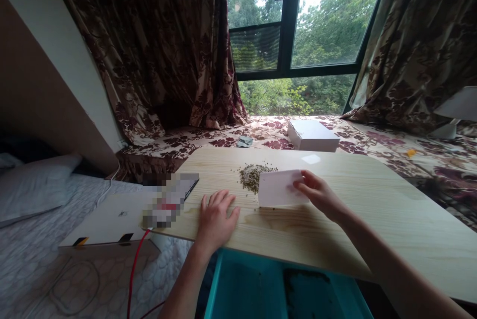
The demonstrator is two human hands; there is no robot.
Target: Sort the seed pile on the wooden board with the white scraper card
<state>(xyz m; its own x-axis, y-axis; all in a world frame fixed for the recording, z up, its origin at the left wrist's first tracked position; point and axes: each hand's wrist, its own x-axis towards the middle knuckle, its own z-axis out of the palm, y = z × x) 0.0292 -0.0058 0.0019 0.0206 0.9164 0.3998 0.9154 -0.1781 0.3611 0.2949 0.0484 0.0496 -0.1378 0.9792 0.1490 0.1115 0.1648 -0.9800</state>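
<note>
My right hand [316, 191] grips the right edge of a thin white card [278, 190], thumb on the near face. The card stands tilted on the table at the right side of a pile of small greenish-brown grains [250, 178], hiding part of it. Some pale bits are mixed into the pile, and a few grains lie scattered around it. My left hand [217, 217] rests flat on the wooden tabletop [335, 239] with fingers spread, near the pile and holding nothing.
A blurred-out device [167, 202] with a red cable [134, 264] lies at the table's left edge. Below the front edge is a turquoise bin [249, 284]. Behind the table, a white box [313, 132] and a greyish cloth [244, 141] sit on the window ledge. A bed [30, 259] is at left.
</note>
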